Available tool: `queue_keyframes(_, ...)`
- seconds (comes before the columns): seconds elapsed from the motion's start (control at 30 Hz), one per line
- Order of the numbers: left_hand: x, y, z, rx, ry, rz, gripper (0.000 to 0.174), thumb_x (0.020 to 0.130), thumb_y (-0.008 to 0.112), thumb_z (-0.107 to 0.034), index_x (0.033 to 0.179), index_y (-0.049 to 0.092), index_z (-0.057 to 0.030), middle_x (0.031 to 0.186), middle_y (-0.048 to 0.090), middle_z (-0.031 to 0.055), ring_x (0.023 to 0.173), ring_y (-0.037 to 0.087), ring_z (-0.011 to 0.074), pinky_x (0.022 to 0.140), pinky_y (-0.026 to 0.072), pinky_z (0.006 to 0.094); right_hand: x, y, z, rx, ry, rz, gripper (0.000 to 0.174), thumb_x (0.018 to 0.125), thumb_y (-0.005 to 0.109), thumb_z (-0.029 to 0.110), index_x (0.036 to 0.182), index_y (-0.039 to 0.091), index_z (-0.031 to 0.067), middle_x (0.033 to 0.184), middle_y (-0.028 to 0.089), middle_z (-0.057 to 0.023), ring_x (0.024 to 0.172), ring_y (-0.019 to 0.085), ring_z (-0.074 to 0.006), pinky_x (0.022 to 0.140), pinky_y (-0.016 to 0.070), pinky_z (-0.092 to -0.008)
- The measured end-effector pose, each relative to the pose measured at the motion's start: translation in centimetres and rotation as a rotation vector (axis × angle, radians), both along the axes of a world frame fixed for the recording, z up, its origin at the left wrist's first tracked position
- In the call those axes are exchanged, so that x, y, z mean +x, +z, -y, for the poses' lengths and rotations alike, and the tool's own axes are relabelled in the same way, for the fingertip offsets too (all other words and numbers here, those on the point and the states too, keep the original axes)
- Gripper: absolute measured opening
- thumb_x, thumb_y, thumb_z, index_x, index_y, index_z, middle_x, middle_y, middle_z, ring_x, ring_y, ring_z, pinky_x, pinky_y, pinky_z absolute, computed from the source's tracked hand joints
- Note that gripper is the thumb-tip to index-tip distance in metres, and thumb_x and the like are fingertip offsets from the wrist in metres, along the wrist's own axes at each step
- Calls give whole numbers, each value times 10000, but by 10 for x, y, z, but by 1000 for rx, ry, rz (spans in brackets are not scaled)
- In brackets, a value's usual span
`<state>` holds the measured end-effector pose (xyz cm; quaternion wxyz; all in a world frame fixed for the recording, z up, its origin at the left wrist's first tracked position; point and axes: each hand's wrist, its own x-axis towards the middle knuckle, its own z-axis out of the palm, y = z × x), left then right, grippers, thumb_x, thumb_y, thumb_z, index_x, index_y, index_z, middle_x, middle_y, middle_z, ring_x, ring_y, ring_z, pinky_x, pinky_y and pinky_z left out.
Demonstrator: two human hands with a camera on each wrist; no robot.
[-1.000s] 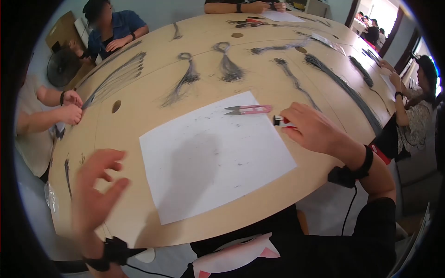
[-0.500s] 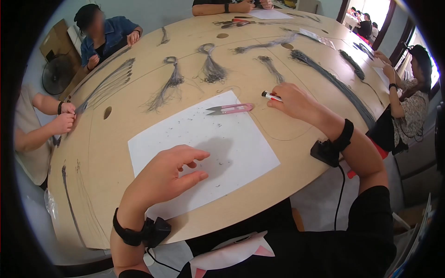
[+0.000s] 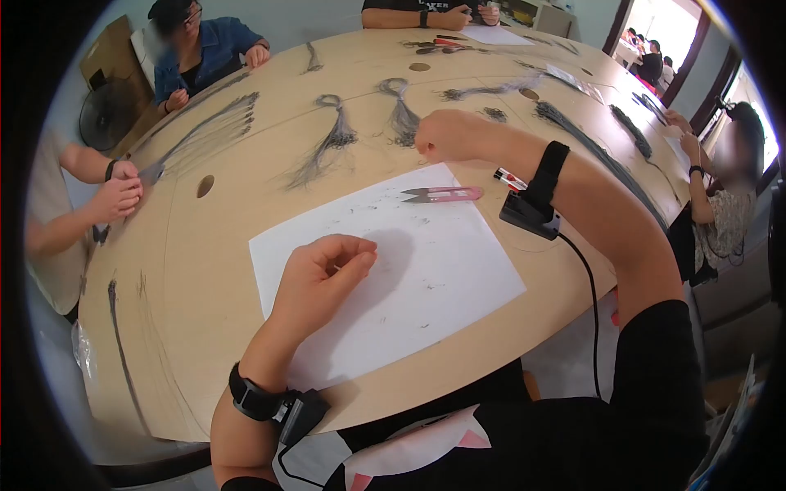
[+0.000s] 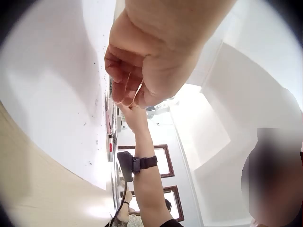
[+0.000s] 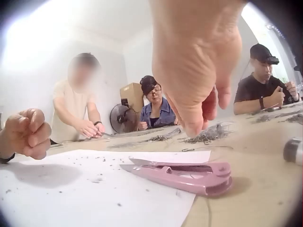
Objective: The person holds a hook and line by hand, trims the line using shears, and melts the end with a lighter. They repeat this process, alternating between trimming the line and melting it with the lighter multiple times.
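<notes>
My left hand [image 3: 323, 282] is held over the white paper [image 3: 393, 307], fingers curled toward the thumb; in the left wrist view, nothing can be made out for certain between the fingers [image 4: 124, 94]. My right hand [image 3: 454, 137] reaches past the paper's far edge, fingers bent down beside the knotted ends of a looped grey thread bundle [image 3: 402, 114]. In the right wrist view its fingertips hang by the dark tangle [image 5: 210, 134]; whether they pinch a strand is hidden. Pink snips [image 3: 446, 194] lie on the paper's far right edge, blades pointing left.
A red-and-white marker [image 3: 509, 179] lies by my right wrist camera. Another looped bundle [image 3: 336, 135] and a long dark bundle [image 3: 589, 143] lie farther away. Dark scraps dot the paper. Several people sit around the table [image 3: 237, 180].
My right hand has left the marker and moved left and away from me to the thread bundle. My left hand has come in over the paper, and its fingers have curled.
</notes>
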<state>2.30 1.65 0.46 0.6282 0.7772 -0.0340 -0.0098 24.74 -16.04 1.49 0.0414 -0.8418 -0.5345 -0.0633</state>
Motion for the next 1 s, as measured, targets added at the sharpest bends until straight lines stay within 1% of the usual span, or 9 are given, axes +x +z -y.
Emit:
queue_keyframes(0.07,2,-2,-4,83,32,27,124,778,525,-66,862,559,18,788,574,47,696,515,81,631,427,200,-4,7,-5,-241,-133,-117,116,627,543,149,678,591,57,713,570,-91,727,529,-255,628,415,-347)
queue_keyframes(0.2,1,0,-4,136,61,9,126,777,530,-73,855,561,21,774,573,39,682,515,76,631,424,196,5,6,-10,-192,-21,-139,98,595,536,120,641,579,46,629,562,-109,616,541,-249,549,418,-350)
queue_keyframes(0.27,3,-7,-4,101,69,74,172,755,560,-147,848,585,-5,687,571,12,539,453,46,502,382,184,1,15,-15,-337,-110,-277,80,572,514,98,594,532,23,551,523,-116,504,510,-238,474,386,-347)
queue_keyframes(0.37,1,-2,-2,137,37,7,134,775,536,-81,857,562,22,767,572,33,671,513,70,630,420,191,6,9,-22,-415,-143,-270,101,565,500,99,534,458,11,474,463,-105,410,433,-235,416,338,-346)
queue_keyframes(0.5,1,-3,-4,135,10,3,146,773,544,-87,869,563,21,770,575,30,674,515,63,625,421,186,10,11,-13,-375,-164,-312,138,580,505,116,538,425,11,491,449,-92,433,417,-201,425,321,-334)
queue_keyframes(0.57,1,-2,-3,165,-21,-133,158,770,550,-89,883,564,20,778,579,24,681,518,56,625,423,183,12,11,-2,-3,-101,-392,118,611,502,119,582,437,26,529,458,-53,476,417,-152,443,331,-298)
queue_keyframes(0.7,0,-4,-4,148,-13,-132,171,766,559,-96,892,564,19,786,583,18,691,522,49,628,423,179,-9,31,2,344,-147,-602,91,645,498,94,623,429,39,585,466,-24,539,421,-109,468,338,-257)
queue_keyframes(0.77,2,-7,-6,89,-15,-106,169,764,564,-105,880,568,18,786,584,25,695,526,56,640,425,180,-24,40,-3,642,-30,-932,91,674,480,54,622,406,49,628,468,-25,573,428,-100,495,345,-220)
queue_keyframes(1.0,-2,9,3,-188,133,168,320,801,512,-138,1095,452,-26,940,515,58,684,521,84,579,401,185,-107,53,-23,806,237,-1267,192,697,573,37,767,394,29,726,530,-64,653,491,-92,572,394,-203)
